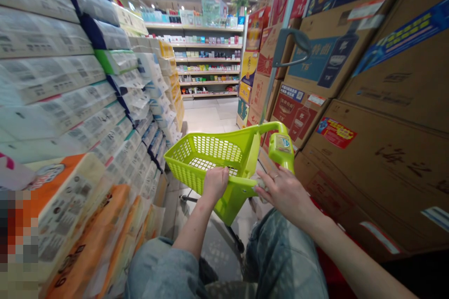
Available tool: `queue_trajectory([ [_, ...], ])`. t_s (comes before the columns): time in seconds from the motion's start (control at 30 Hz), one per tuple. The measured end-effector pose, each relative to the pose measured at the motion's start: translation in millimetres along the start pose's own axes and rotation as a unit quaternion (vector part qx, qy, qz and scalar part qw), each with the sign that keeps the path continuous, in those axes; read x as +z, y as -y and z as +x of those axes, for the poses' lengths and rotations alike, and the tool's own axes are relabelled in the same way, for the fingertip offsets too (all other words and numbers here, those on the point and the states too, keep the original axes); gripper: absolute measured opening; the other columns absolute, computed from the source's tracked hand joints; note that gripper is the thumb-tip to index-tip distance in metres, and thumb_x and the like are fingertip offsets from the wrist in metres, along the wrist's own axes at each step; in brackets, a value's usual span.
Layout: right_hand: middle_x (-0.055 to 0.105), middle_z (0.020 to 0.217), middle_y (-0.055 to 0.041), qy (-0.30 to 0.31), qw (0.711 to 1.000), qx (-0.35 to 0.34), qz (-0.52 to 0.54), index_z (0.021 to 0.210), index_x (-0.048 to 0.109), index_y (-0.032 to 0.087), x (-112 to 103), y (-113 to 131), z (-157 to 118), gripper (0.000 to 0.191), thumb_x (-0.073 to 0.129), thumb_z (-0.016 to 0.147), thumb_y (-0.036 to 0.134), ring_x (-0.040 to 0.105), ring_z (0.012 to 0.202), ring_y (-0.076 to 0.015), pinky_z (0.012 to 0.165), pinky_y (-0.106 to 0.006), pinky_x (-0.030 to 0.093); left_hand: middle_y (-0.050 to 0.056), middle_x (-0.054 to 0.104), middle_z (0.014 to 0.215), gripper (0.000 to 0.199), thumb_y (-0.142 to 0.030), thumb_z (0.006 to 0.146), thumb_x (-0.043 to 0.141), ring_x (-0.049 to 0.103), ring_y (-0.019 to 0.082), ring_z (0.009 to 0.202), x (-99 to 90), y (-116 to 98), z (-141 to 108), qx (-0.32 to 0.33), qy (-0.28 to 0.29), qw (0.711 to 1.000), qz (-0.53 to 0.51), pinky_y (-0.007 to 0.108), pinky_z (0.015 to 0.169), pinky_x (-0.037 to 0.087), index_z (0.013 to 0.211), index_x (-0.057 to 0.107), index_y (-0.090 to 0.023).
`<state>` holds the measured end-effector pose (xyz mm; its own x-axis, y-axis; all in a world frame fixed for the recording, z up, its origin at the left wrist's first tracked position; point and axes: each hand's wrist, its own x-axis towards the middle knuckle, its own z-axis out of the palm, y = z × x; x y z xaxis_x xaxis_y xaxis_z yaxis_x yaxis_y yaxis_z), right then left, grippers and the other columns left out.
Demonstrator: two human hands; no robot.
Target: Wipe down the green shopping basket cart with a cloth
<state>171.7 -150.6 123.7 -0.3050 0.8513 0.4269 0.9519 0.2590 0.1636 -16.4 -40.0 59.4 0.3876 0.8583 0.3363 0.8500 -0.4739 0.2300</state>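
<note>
A lime-green shopping cart (242, 201) with a perforated basket stands before me, angled to the left. My left hand (215, 183) is closed over the near rim of the basket. My right hand (282, 191) bends over the cart's near right corner, below the green handle (282, 152). Under its fingers shows a white, tissue-like piece (260, 181), mostly hidden. No goods are visible inside the basket. The handle carries a label panel (281, 142) near its top.
Stacked tissue packs (52, 74) wall the left side, with orange-wrapped packs (91, 229) close by my left. Cardboard cartons (379, 149) rise on the right, beside a pole with a grey hook-shaped handle (293, 46). Stocked shelves (210, 59) stand beyond a tiled floor (210, 111).
</note>
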Motion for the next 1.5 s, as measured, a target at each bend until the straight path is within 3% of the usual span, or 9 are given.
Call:
queue_trajectory([
  [0.2,0.06,0.085,-0.0117,-0.026,0.996,0.056,-0.067,0.114,0.056,0.013,14.9,30.0,3.9,0.039,0.035,0.093,0.038,0.052,0.075,-0.0213,0.067,-0.034,0.031,0.008,0.064,0.071,0.054,-0.026,0.095,0.014,0.056,0.015,0.068,0.1,-3.6,-1.1,-0.006,-0.003,1.0,0.006,0.027,0.068,0.037,0.066,0.058,-0.015],
  [0.33,0.059,0.078,-0.0112,-0.003,0.995,0.077,-0.064,0.091,0.059,0.015,19.2,37.4,17.6,0.036,0.032,0.093,0.038,0.053,0.072,-0.0216,0.063,-0.033,0.028,0.009,0.064,0.072,0.053,-0.025,0.095,0.016,0.057,0.016,0.071,-1.6,-7.0,-0.1,-0.012,-0.003,1.0,0.003,0.027,0.07,0.038,0.068,0.06,-0.014],
  [0.63,0.063,0.072,-0.015,0.05,0.992,0.112,-0.042,0.082,0.058,0.011,28.2,13.0,44.6,0.038,0.03,0.093,0.034,0.059,0.066,-0.0225,0.062,-0.032,0.031,0.01,0.066,0.077,0.055,-0.026,0.095,0.015,0.059,0.017,0.073,2.7,-26.6,7.8,-0.032,0.007,0.998,0.046,0.029,0.071,0.038,0.075,0.064,-0.013],
  [0.8,0.063,0.081,-0.0115,-0.043,0.995,0.073,-0.05,0.088,0.059,0.014,43.6,0.6,34.7,0.037,0.029,0.094,0.035,0.056,0.078,-0.0223,0.074,-0.035,0.034,0.011,0.066,0.079,0.054,-0.028,0.094,0.015,0.061,0.021,0.076,3.9,-37.3,12.2,-0.048,0.011,0.997,0.059,0.032,0.071,0.038,0.078,0.065,-0.014],
  [1.0,0.058,0.119,-0.0092,-0.235,0.968,-0.009,-0.09,0.119,0.053,0.018,94.9,0.3,15.8,0.031,0.047,0.089,0.023,0.045,0.116,-0.0242,0.102,-0.041,0.025,0.01,0.065,0.08,0.044,-0.025,0.094,0.02,0.06,0.021,0.076,6.2,-34.2,15.4,-0.018,0.024,0.996,0.08,0.031,0.067,0.035,0.081,0.061,-0.015],
  [1.07,0.057,0.123,-0.0071,-0.271,0.958,-0.034,-0.091,0.12,0.054,0.02,107.9,-5.4,12.9,0.034,0.049,0.087,0.018,0.041,0.122,-0.0237,0.105,-0.04,0.024,0.008,0.065,0.08,0.039,-0.024,0.093,0.023,0.06,0.019,0.076,7.7,-30.4,16.8,-0.007,0.033,0.997,0.076,0.029,0.066,0.034,0.08,0.059,-0.015],
  [1.17,0.056,0.126,-0.0057,-0.273,0.957,-0.061,-0.081,0.123,0.053,0.023,114.7,-22.5,9.6,0.037,0.052,0.086,0.023,0.038,0.125,-0.0232,0.107,-0.041,0.021,0.006,0.065,0.079,0.04,-0.024,0.094,0.021,0.059,0.017,0.076,10.1,-26.2,18.9,-0.013,0.03,0.999,0.041,0.028,0.066,0.033,0.075,0.056,-0.017],
  [1.33,0.059,0.121,-0.0056,-0.27,0.961,-0.048,-0.041,0.124,0.052,0.026,104.0,-64.8,5.5,0.039,0.054,0.086,0.035,0.041,0.12,-0.0232,0.11,-0.047,0.017,0.004,0.064,0.079,0.04,-0.024,0.094,0.02,0.057,0.016,0.076,12.2,-28.2,19.2,-0.002,0.017,1.0,0.017,0.028,0.066,0.032,0.074,0.054,-0.018],
  [1.5,0.062,0.104,-0.0084,-0.25,0.967,-0.046,0.0,0.115,0.056,0.019,88.7,-99.8,14.5,0.037,0.052,0.085,0.041,0.047,0.108,-0.0232,0.106,-0.047,0.027,0.003,0.063,0.077,0.044,-0.028,0.095,0.018,0.057,0.016,0.074,13.7,-34.6,17.6,-0.036,0.009,0.999,-0.004,0.029,0.067,0.032,0.071,0.054,-0.019],
])
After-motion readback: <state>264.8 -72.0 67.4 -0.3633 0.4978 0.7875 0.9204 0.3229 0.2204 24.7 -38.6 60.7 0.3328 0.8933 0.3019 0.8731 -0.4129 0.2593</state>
